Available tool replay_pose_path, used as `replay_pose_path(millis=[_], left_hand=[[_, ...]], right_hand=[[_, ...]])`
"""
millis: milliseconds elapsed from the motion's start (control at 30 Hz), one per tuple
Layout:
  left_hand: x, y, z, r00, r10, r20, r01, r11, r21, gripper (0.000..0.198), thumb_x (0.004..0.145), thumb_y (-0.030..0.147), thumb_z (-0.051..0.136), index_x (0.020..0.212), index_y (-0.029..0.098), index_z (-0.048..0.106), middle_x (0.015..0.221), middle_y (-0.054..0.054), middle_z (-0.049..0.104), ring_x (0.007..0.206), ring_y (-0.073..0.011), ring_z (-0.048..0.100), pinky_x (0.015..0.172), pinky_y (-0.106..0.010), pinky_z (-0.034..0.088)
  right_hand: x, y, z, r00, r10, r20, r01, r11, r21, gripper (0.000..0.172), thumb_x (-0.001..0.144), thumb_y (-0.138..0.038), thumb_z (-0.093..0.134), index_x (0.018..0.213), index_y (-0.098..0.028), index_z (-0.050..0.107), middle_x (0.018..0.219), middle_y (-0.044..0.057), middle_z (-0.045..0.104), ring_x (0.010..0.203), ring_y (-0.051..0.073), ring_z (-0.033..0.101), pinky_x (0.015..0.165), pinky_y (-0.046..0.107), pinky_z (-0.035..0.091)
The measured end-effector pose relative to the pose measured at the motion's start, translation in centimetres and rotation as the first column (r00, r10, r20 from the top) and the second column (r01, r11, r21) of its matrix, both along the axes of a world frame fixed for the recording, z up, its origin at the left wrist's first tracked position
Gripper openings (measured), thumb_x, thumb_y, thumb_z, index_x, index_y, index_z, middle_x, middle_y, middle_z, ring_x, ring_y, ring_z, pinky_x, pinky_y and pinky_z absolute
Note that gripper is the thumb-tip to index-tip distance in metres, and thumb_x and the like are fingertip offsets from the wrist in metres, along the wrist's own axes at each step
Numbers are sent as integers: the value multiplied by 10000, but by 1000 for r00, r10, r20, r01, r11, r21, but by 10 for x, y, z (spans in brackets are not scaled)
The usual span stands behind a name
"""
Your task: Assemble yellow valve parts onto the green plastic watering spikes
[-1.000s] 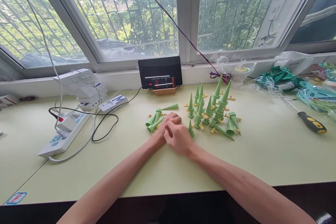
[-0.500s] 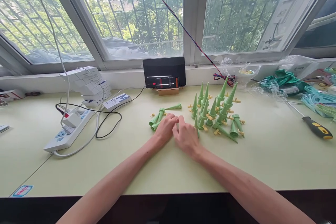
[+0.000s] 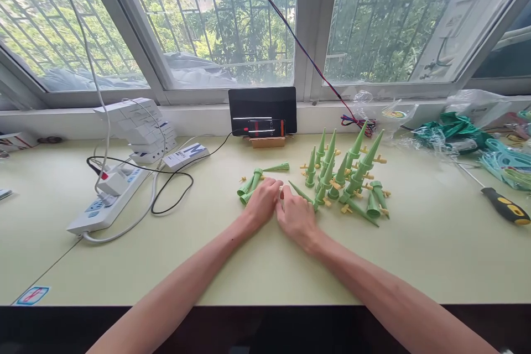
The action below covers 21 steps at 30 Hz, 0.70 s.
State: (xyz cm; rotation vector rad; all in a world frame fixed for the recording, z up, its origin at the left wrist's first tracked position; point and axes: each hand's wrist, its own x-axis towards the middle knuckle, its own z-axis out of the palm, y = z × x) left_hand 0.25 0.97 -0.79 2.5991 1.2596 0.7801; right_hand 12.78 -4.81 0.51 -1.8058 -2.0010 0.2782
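Observation:
My left hand (image 3: 264, 199) and my right hand (image 3: 296, 213) meet over the table, fingertips together. The fingers of both are closed, and a small pale bit shows between them; what it belongs to is hidden. Just beyond my right hand leans a green watering spike (image 3: 300, 191), tilted with its tip to the left. To its right stand several upright green watering spikes (image 3: 324, 180) with yellow valves. Others lie on their sides by the group, such as a fallen spike (image 3: 373, 206). Beyond my left hand is a small pile of loose green spikes (image 3: 254, 180).
A power strip (image 3: 112, 199) with plugs and cables lies at left, near stacked white boxes (image 3: 141, 130). A black tablet (image 3: 262, 102) with a phone (image 3: 265, 128) before it stands by the window. At right are a screwdriver (image 3: 504, 206) and green plastic wrapping (image 3: 450, 133).
The spike beside my right hand, upright before, now tilts left. My hands stay together in almost the same place; the view has shifted slightly.

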Motion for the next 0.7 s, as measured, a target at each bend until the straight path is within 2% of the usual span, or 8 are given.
replay_pose_path(millis=[300, 567, 700], left_hand=[[2, 2, 1, 1000, 27, 13, -26, 999, -27, 202, 795, 35, 400, 724, 200, 494, 778, -58, 541, 847, -214, 508, 691, -313, 406], [1, 1, 3, 1000, 10, 1, -10, 1000, -6, 204, 742, 5, 384, 705, 205, 407, 715, -37, 498, 760, -193, 487, 639, -285, 360], [1, 2, 3, 1000, 17, -6, -17, 1000, -14, 215, 724, 3, 391, 681, 211, 357, 653, -8, 432, 646, -166, 404, 592, -275, 312]], right_hand=[[1, -1, 0, 998, 9, 55, -7, 999, -40, 182, 969, -296, 429, 1045, -191, 556, 805, 58, 695, 732, 225, 660, 560, 287, 268], [1, -2, 1, 997, 32, 72, -30, 999, -38, 153, 942, -236, 441, 1014, -200, 571, 816, 58, 691, 751, 219, 655, 577, 286, 292], [1, -3, 1, 997, 35, 75, -33, 999, -32, 166, 947, -233, 435, 1013, -191, 582, 823, 73, 694, 750, 229, 659, 590, 287, 319]])
